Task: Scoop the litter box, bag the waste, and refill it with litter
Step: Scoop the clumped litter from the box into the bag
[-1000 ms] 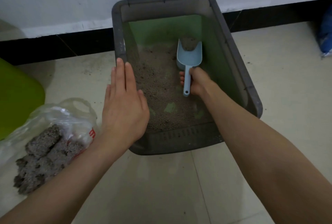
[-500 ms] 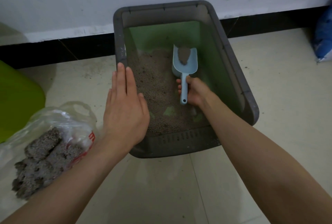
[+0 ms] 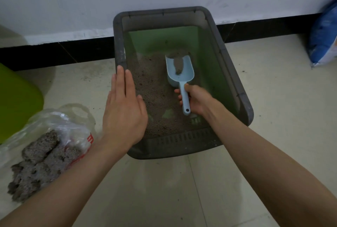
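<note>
Head view: right hand (image 3: 197, 99) grips a smooth pale-blue plastic scoop (image 3: 179, 73) holding a grey clump inside the rectangular grey litter box (image 3: 235, 81); left hand (image 3: 124, 110), fingers straight, lies flat over its left rim beside granular litter (image 3: 153, 88).

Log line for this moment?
right hand: grips scoop, clump loaded | left hand: flat on box rim | bag: holds clumps
</note>
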Demonstrator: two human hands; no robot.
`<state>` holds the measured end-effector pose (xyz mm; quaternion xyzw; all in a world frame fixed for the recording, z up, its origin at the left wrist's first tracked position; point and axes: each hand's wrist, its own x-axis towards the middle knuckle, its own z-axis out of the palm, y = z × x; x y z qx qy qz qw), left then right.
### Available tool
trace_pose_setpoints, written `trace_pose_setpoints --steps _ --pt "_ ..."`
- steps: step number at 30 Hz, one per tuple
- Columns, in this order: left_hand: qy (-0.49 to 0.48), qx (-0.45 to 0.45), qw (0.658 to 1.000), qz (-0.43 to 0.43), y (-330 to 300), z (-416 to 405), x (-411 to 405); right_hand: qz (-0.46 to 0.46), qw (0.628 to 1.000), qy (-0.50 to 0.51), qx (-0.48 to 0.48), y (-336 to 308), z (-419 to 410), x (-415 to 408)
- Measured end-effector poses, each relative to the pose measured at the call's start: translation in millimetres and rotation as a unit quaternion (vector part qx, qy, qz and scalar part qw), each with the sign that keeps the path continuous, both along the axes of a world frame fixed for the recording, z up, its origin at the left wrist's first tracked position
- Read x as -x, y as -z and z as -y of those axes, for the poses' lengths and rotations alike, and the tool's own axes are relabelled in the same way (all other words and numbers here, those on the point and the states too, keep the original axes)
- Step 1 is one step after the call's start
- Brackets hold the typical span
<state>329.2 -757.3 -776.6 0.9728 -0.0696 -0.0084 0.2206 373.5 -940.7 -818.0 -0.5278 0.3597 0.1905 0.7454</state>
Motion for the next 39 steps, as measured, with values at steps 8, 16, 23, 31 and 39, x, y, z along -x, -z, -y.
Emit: trace_pose_setpoints --steps 8,16,23,31,39 --pt "0.003 -0.004 1.000 0.001 0.0 0.2 -0.4 -0.003 0.999 -0.042 0.007 -5.9 -4.1 4.6" --pt "-0.001 -0.009 1.000 -0.002 1.9 -0.6 -0.2 0.038 0.999 -0.021 -0.015 -1.2 -7.1 11.0" --pt "-0.003 0.003 1.000 0.000 -1.2 0.6 0.4 0.013 0.999 -0.027 0.015 -0.9 -3.4 19.6" --pt "-0.009 -0.003 1.000 -0.005 -1.3 0.8 0.4 -0.056 0.998 -0.022 -0.022 -2.0 1.4 27.8" --pt "-0.008 0.001 1.000 -0.008 -0.8 1.0 0.5 -0.050 0.998 -0.024 -0.013 0.6 -4.6 12.9"
